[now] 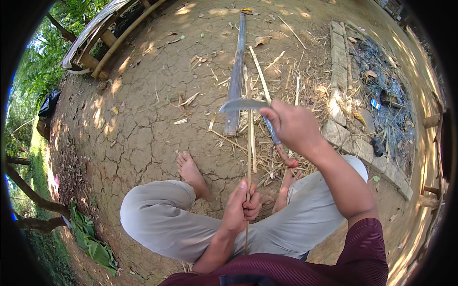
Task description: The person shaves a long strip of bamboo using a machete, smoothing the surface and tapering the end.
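Note:
My left hand (244, 206) is closed around a thin bamboo strip (248, 164), low between my knees. The strip runs upright from my lap toward the blade ahead. My right hand (293, 126) grips a knife, its curved blade (242, 104) pointing left across the upper part of the strip; whether the blade touches it I cannot tell. The knife's handle is hidden in my fist. Below the right hand, a second knife with a brown handle (282, 153) and red end lies near my right foot, its blade partly covered by the hand.
A long dark bamboo pole (236, 71) lies on the cracked earth ahead. Shavings and split strips (260, 71) are scattered beside it. A brick border (337, 71) rings an ash pit (389, 102) at right. A bamboo platform (102, 40) stands far left, green leaves (90, 238) near left.

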Tool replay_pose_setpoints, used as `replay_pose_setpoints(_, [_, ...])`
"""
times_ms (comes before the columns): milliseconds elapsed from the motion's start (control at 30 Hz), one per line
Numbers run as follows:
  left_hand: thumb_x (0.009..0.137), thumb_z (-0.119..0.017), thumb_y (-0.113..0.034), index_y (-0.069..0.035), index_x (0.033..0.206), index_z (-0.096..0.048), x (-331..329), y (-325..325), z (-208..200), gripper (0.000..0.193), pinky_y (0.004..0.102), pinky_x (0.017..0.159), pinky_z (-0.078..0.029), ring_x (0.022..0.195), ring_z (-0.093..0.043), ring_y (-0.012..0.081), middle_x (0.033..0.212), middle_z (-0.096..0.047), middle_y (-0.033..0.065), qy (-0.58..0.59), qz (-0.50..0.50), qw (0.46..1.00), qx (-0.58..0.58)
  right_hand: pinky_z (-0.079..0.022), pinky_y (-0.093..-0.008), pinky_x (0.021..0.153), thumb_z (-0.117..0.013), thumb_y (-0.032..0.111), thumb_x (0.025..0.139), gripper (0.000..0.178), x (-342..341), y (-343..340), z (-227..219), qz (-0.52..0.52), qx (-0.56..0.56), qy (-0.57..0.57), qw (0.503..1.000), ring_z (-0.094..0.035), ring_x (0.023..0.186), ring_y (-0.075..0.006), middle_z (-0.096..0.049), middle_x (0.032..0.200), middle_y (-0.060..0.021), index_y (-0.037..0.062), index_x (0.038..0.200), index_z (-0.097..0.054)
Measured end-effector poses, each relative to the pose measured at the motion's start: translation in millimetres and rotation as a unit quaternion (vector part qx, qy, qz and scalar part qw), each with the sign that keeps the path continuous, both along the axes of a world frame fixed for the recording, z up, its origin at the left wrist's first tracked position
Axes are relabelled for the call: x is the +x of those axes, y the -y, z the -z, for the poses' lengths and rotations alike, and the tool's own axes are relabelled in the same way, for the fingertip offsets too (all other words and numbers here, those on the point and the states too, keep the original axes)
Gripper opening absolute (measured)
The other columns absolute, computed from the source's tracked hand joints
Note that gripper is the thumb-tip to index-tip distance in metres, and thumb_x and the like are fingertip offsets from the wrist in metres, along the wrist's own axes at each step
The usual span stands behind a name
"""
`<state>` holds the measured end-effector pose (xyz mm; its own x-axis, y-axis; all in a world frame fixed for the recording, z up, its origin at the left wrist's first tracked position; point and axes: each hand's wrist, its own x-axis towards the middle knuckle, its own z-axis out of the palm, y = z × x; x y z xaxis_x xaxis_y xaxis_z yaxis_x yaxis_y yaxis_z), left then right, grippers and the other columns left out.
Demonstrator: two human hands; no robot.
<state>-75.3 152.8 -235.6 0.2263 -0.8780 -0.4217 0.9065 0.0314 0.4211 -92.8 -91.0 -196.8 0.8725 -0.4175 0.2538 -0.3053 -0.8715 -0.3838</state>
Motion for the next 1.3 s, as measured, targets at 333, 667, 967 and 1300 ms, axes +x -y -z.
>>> replay_pose_setpoints(333, [0.106, -0.031, -0.047, -0.013, 0.090, -0.040, 3.0, 0.2, -6.3, 0.038, 0.0224, 0.039, -0.013, 0.044, -0.016, 0.0041, 0.057, -0.024, -0.0055, 0.093, -0.012, 0.993, 0.071, -0.046, -0.0360, 0.040, -0.063, 0.050, 0.087, 0.045, -25.2, -61.9, 10.0, -0.109, -0.070, 0.034, 0.991, -0.059, 0.046, -0.0235, -0.053, 0.056, -0.0056, 0.0098, 0.070, -0.054])
replay_pose_setpoints(667, [0.107, -0.038, -0.034, -0.009, 0.086, -0.042, -30.3, 9.9, -3.6, 0.033, 0.0222, 0.040, -0.022, 0.045, -0.025, 0.0044, 0.057, -0.029, -0.0044, 0.343, -0.043, 0.923, 0.167, -0.044, -0.0372, 0.039, -0.055, 0.049, 0.094, 0.044, -11.4, 3.2, 10.7, 0.006, -0.115, 0.034, 0.993, -0.059, 0.047, -0.0252, -0.055, 0.058, -0.0058, 0.0106, 0.073, -0.052])
replay_pose_setpoints(967, [0.106, -0.043, -0.030, -0.009, 0.083, -0.046, -52.3, 10.2, -8.5, 0.031, 0.0227, 0.045, -0.030, 0.051, -0.033, 0.0030, 0.060, -0.038, -0.0069, 0.527, -0.002, 0.834, 0.163, -0.050, -0.0524, 0.072, -0.023, 0.059, 0.102, 0.070, -21.9, 156.7, -5.7, 0.374, 0.007, 0.023, 0.927, -0.066, 0.078, -0.0367, -0.064, 0.075, -0.0232, 0.0047, 0.102, -0.068])
replay_pose_setpoints(1300, [0.106, -0.043, -0.033, -0.008, 0.085, -0.050, 22.7, 11.4, -26.8, 0.033, 0.0223, 0.044, -0.022, 0.051, -0.029, 0.0024, 0.060, -0.035, -0.0076, 0.319, -0.171, 0.907, 0.215, -0.050, -0.0474, 0.080, -0.054, 0.042, 0.096, 0.046, -9.9, 109.7, 45.9, 0.156, 0.076, -0.270, 0.947, -0.065, 0.088, -0.0397, -0.067, 0.089, -0.0239, -0.0022, 0.089, -0.064])
